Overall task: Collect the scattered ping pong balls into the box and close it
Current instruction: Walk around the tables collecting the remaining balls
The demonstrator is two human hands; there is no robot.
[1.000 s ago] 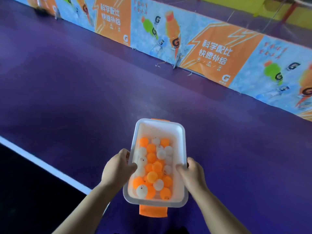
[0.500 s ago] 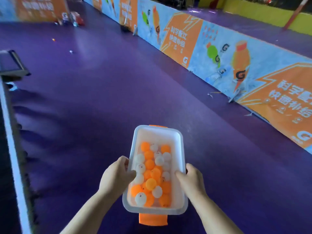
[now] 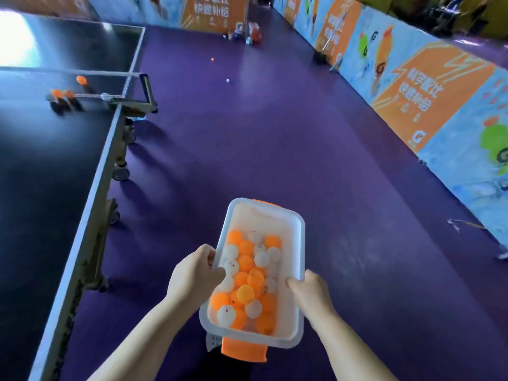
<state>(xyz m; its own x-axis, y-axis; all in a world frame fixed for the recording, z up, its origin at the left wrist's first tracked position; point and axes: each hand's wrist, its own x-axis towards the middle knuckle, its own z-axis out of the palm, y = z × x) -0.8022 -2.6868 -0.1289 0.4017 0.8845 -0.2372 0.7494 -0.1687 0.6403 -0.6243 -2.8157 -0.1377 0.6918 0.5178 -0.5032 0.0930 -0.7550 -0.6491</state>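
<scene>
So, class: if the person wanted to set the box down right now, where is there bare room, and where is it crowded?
Bare purple floor lies between the table tennis table and the banner barrier. The near table half is bare too. It is crowded by the net, where orange balls sit. Far off lie a white ball and an orange ball. Both hands, left and right, grip the box.

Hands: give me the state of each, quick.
Left hand: closed on the left rim of the box.
Right hand: closed on the box's right rim.
</scene>
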